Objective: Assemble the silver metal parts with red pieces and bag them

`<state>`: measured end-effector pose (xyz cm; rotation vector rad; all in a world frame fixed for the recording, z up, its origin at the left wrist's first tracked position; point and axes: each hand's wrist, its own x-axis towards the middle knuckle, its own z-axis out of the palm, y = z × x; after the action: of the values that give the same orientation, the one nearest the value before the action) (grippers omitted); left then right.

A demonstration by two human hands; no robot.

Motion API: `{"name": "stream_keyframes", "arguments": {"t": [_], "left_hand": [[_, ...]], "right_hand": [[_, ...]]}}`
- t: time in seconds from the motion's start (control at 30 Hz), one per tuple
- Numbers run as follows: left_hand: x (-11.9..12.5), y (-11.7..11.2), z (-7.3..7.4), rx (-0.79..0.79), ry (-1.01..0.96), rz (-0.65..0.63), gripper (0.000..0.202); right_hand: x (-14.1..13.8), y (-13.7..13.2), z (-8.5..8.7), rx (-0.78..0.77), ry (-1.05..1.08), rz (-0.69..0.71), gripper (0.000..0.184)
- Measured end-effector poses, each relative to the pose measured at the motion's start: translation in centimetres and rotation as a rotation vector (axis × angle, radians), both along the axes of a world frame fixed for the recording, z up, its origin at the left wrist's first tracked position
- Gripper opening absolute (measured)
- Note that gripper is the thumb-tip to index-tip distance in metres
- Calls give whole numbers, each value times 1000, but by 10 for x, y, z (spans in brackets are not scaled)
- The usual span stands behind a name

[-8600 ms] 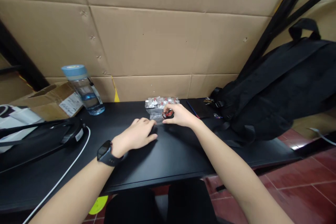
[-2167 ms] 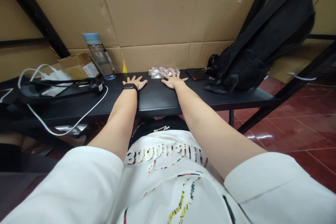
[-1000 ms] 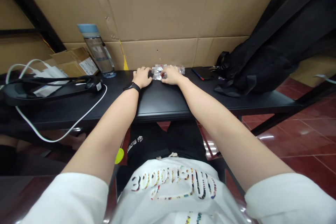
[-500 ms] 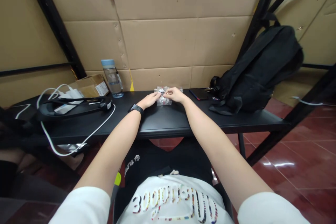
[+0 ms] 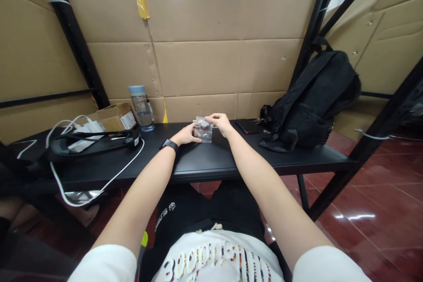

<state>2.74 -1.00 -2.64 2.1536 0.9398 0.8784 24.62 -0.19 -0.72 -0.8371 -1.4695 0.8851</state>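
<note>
A small clear plastic bag (image 5: 202, 131) with red and silver pieces inside is lifted just above the black table (image 5: 211, 161). My left hand (image 5: 187, 135), with a black watch on the wrist, pinches the bag's left side. My right hand (image 5: 220, 123) pinches its top right edge. Both hands are closed on the bag at the far middle of the table. What is inside the bag is too small to name.
A blue-capped water bottle (image 5: 142, 108) and a cardboard box (image 5: 114, 116) stand at the back left. A black strap and white cable (image 5: 95, 146) lie left. A dark phone (image 5: 247, 126) and a black backpack (image 5: 310, 97) sit right. Cardboard sheets wall the back.
My hands went from lying flat on the table to gripping the plastic bag and lifting it off the surface. The camera view has tilted up.
</note>
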Motion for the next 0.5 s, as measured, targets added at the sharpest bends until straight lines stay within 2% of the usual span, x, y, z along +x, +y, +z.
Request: {"name": "stream_keyframes", "arguments": {"t": [0.2, 0.37, 0.5], "left_hand": [[3, -1, 1, 14, 35, 57, 61], [5, 1, 3, 209, 103, 197, 33], [7, -5, 8, 258, 11, 293, 32]], "right_hand": [[-2, 3, -2, -91, 116, -24, 48], [-2, 7, -2, -76, 288, 0, 54], [-2, 8, -3, -68, 306, -43, 51]]}}
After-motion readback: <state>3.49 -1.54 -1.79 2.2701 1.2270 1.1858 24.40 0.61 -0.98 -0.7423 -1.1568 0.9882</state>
